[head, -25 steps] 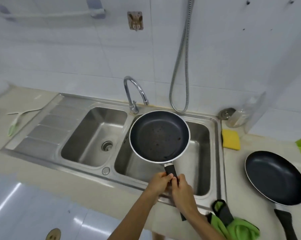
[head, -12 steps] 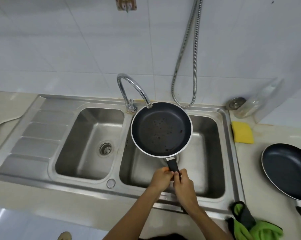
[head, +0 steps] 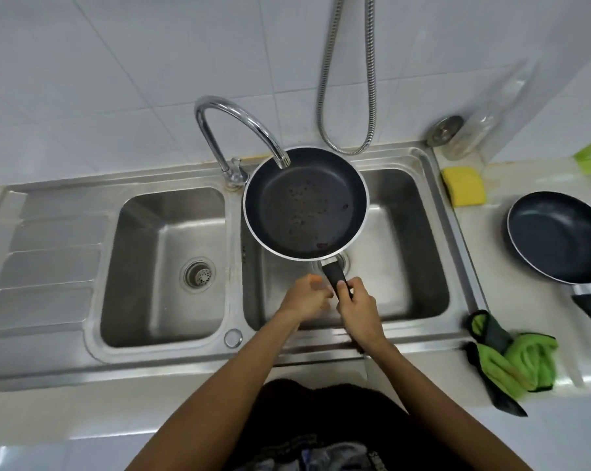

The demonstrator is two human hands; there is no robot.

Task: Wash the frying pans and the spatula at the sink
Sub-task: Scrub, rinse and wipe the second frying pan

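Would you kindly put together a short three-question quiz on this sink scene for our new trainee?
1. True or false: the held frying pan is over the left basin.
2. Which of these lies on the counter at the right? A) a spatula B) a yellow sponge C) a plate
3. Fill in: the right hand grips the pan's ___.

Key: 1 false, it is over the right basin; 2 B; 3 handle.
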